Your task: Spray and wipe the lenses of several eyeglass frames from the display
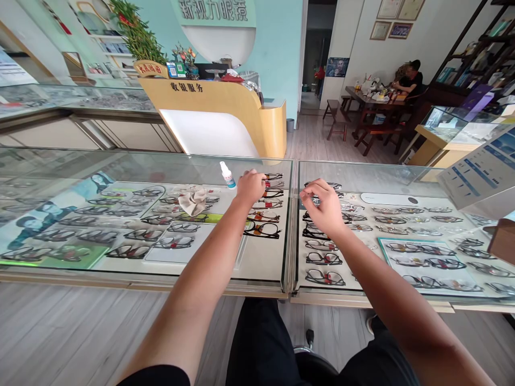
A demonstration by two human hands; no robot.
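Eyeglasses with dark and clear frames [263,229], their rims rounded and smooth, form a column that runs away from the person beside the seam of the glass-topped counter [225,271]. Each pair lies with its long axis roughly left to right, across that column; small red or orange marks show at several lenses. The left hand [250,186] is at the far end of this column, palm down, its fingertips pointing right and meeting the farthest pairs in view; whether they grip a frame cannot be told.

Across the seam, the right hand [323,208] is over a second column, of mostly black-framed eyeglasses [324,258], also lying crosswise. Its fingers are bent and point left, toward the other hand, with the thumb near the fingertips in a narrow curl; whether anything thin is between them cannot be told.

A white plastic spray bottle with a blue label [227,176] stands left of the left hand, its nozzle end farthest from the person. Nearer and farther left lies a crumpled beige cloth [192,201], soft and folded into uneven peaks. A seated person [411,80] is at a dark wooden table [372,95] in the background.
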